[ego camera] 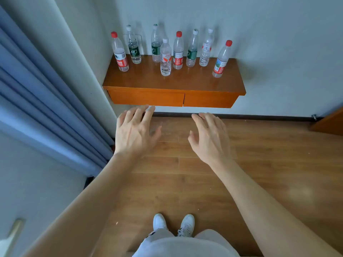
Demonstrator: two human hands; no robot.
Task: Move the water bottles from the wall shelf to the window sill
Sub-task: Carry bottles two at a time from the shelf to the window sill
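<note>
Several clear water bottles stand upright on the brown wooden wall shelf point(194, 81). A red-capped bottle point(120, 52) is at the shelf's left end and another red-capped bottle point(221, 60) at its right end. A white-capped bottle point(165, 58) stands nearest the front, in the middle. My left hand point(134, 130) and my right hand point(210, 138) are stretched out below the shelf's front edge, fingers spread, holding nothing. Neither hand touches a bottle. The window sill is not in view.
A blue curtain point(46, 101) hangs at the left beside the wall corner. The shelf has two drawer fronts point(148, 98) under its top. Wooden floor lies below, with my white shoes point(173, 224) on it. A wooden door edge point(328, 123) shows at the right.
</note>
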